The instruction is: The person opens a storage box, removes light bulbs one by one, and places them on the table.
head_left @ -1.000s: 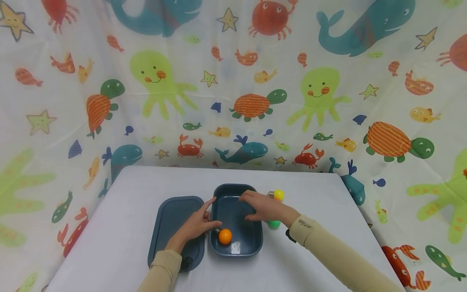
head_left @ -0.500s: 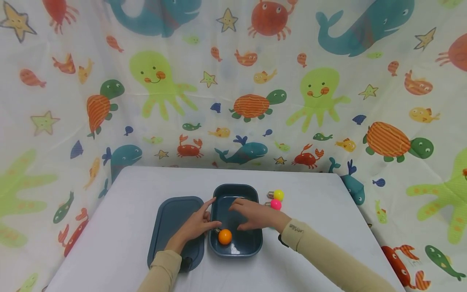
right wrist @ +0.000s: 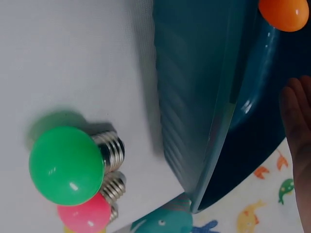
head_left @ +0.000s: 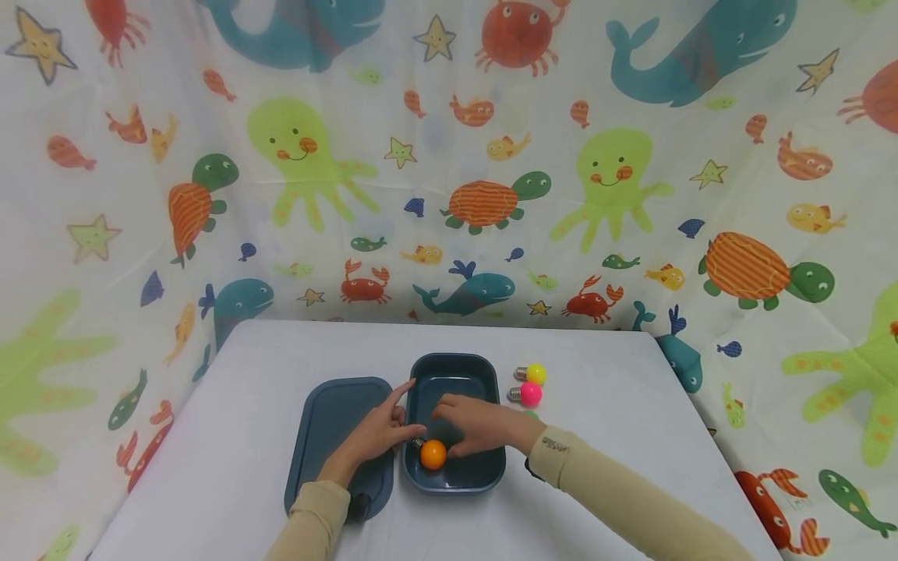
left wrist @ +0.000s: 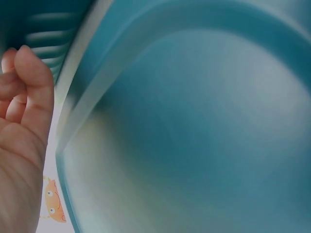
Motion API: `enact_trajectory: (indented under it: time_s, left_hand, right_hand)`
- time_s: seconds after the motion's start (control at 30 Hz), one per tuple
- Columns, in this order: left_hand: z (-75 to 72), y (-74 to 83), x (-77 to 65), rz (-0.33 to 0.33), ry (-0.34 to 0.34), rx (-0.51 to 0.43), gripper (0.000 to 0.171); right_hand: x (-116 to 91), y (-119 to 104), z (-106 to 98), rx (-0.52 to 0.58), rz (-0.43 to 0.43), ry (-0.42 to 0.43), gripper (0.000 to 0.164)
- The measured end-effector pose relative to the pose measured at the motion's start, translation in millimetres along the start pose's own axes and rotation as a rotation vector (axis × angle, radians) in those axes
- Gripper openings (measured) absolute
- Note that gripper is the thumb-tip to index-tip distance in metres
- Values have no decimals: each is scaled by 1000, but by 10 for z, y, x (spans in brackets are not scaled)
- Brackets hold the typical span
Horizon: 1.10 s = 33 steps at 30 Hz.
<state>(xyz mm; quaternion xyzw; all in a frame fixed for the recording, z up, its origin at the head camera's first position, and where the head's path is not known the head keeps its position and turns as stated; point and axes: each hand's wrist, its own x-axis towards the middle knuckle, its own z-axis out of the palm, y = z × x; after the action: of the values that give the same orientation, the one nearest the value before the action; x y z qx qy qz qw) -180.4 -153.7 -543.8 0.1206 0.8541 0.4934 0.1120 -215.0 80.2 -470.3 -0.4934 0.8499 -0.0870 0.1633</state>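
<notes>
An orange light bulb lies in the near left part of a dark blue box. My right hand reaches over the right rim into the box. Its fingers are loosely bent, and the thumb comes close to the bulb; I cannot tell whether they touch. My left hand is at the box's left side, its index finger and thumb stretched to the rim. In the left wrist view, the other fingers look loosely curled and hold nothing.
A flat dark blue lid lies left of the box, partly under my left forearm. Right of the box lie a yellow bulb, a pink bulb and a green bulb. A sea-animal curtain hangs behind the white table.
My right hand has moved left and nearer to me inside the box, toward the orange bulb. The pink bulb has come into view behind it. My left hand has stayed put.
</notes>
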Motion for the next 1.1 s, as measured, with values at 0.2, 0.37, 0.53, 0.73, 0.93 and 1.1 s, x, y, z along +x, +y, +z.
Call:
enact_trajectory:
  time_s: [0.2,0.37,0.53,0.73,0.93,1.1]
  left_hand:
    - [-10,14,1,1,2,5,90]
    - [-20,25,1,1,0,10,90]
    - [-20,6,16,5,6,15,90]
    - [-13,-1,16,18,6,10,90]
    - [-14,2,4,7,-2,11,90]
    - [-11,2,3,2,-2,17,89]
  right_hand:
    - [53,-25,64,-26,7,-25,56]
    - [108,-46,104,-46,48,-51,57]
    - [166,-75,143,-42,93,-74,56]
    - [218,-104,231,-15,143,-89,52]
    - [211,-151,248,-4,163,-90,48]
    - [195,-184,232,-9,164,-88,46]
